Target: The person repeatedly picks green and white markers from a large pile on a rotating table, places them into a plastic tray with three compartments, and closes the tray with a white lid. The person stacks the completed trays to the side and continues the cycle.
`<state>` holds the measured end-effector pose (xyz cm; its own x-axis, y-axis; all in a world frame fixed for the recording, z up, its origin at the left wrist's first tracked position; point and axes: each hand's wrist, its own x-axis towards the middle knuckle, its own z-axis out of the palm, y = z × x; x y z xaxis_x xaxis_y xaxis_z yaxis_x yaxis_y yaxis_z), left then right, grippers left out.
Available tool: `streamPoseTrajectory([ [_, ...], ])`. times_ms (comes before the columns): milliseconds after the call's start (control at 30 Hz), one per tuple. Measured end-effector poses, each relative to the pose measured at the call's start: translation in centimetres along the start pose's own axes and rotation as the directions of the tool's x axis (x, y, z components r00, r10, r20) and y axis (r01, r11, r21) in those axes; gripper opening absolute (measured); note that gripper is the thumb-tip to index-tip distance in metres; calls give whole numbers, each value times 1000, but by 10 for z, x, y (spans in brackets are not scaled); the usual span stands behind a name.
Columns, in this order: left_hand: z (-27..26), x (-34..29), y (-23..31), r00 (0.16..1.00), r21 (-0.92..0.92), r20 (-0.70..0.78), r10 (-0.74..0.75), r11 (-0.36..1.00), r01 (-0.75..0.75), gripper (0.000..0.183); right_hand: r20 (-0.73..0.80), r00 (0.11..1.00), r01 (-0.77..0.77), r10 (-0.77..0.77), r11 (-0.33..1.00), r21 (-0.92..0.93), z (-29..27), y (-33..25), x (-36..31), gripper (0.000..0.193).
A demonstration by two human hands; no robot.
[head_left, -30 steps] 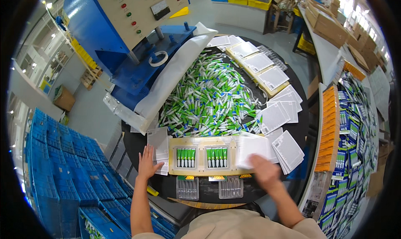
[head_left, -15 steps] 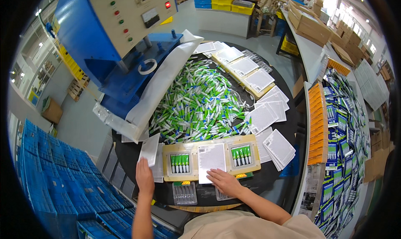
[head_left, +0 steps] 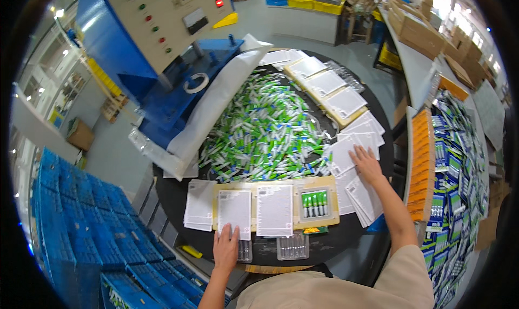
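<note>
My left hand (head_left: 225,248) lies with fingers stretched over the lower edge of a white printed card (head_left: 234,210), which covers the left pocket of a cream tray (head_left: 296,222). A second white card (head_left: 274,203) lies over the middle pocket. In the right pocket, a clear blister (head_left: 314,204) holds several small green-and-white tubes, uncovered. Out to the right, my right hand (head_left: 367,165) reaches onto loose white cards (head_left: 341,156) with its fingers apart. More white cards (head_left: 199,203) are stacked left of the tray.
A heap of green-and-white tubes (head_left: 270,128) fills the middle of the round black table (head_left: 178,206). Behind it is another card-covered tray (head_left: 346,120). A blue press machine (head_left: 116,44) stands at left, near blue crates (head_left: 81,211). Packed blister cards (head_left: 446,201) fill the right side.
My left hand has moved right and a card now covers the left pocket. My right hand has left the middle card and moved to the loose cards at right. The view has shifted slightly.
</note>
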<state>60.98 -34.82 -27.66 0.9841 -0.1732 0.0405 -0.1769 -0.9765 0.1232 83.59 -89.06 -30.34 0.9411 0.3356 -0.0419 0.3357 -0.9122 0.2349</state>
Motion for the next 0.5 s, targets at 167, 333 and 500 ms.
streamPoseTrajectory([
  [167,-19,18,0,999,-73,45,23,997,-20,58,-200,966,139,-166,980,-144,-10,14,-11,46],
  [333,-28,33,-9,997,-95,54,49,994,-44,56,-402,883,201,-242,969,-141,-69,27,-14,28],
  [500,-25,45,-5,998,-121,2,58,991,-58,62,-627,778,80,-31,996,49,-149,-24,-44,24],
])
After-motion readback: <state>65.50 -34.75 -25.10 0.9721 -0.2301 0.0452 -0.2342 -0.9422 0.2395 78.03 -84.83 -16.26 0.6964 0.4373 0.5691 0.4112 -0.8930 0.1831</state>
